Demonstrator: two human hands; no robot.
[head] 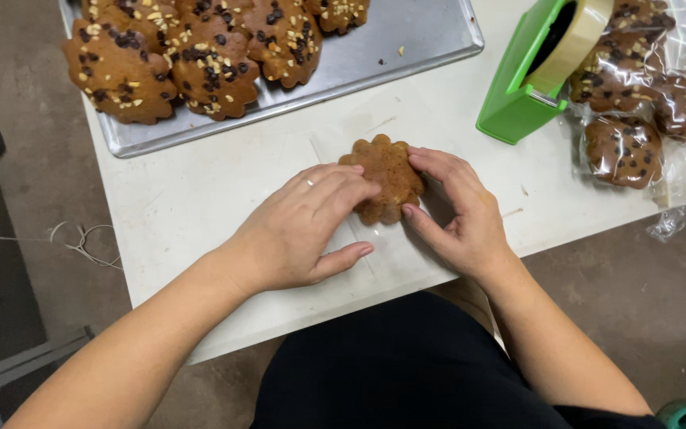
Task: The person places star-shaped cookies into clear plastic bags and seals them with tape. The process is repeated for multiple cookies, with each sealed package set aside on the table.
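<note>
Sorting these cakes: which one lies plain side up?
The cake between both hands, on the white table; those on the tray and in bags show chocolate chips.

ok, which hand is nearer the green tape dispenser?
Right. The right hand sits below-left of the green tape dispenser, touching the brown flower-shaped cake; the left hand lies farther left.

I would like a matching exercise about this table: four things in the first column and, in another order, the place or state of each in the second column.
Things:
1. flower-shaped cake
2. metal tray
3. green tape dispenser
4. wrapped cakes

Places or states:
A. at the right edge of the table, inside clear plastic
B. bottom side up on a clear sheet, between the left hand and the right hand
C. at the top left, bearing cakes with chocolate chips and nuts
D. standing between the tray and the wrapped cakes, with a roll of tape in it

Pairs: 1-B, 2-C, 3-D, 4-A
</note>
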